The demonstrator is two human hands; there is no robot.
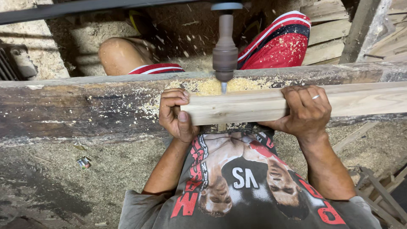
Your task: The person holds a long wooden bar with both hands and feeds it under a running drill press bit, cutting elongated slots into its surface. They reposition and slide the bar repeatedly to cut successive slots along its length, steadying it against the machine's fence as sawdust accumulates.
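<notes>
Left fingers [173, 98]: curled over the top edge at the cut end of the pale, squared length of planed wood [237, 108], thumb pressed on its near face; clamped on the wood.
Left hand [176, 114]: gripped the very end of the piece, just left of the cutter.
Right fingers [306, 98]: wrapped over the top of the same piece, a plain ring on one finger; clamped on the wood.
Right hand [306, 111]: held the piece further along, right of the cutter.
Pale wood: lay lengthwise on the dark, worn timber bench [80, 106], its far edge pushed up to the bit and its long end running off the right side of the view.
Cutter: a brown, tapered metal spindle chuck [225, 51] hung from above with a short silvery bit [224, 87] at the wood's far edge; chips in the air suggested it was turning.
Sawdust [212, 87]: heaped around the bit and scattered over the bench.
Beyond the bench: another person's bare knee [116, 55] and red striped shorts [280, 44].
Risk, kickback: the bit could have grabbed the short end and jerked it, as only bare hands steadied it.
Risk, fingers: the left hand sat near the bit; a slip on the dusty bench could have carried it in.
Risk, chips: flying debris could have struck the nearby person.
</notes>
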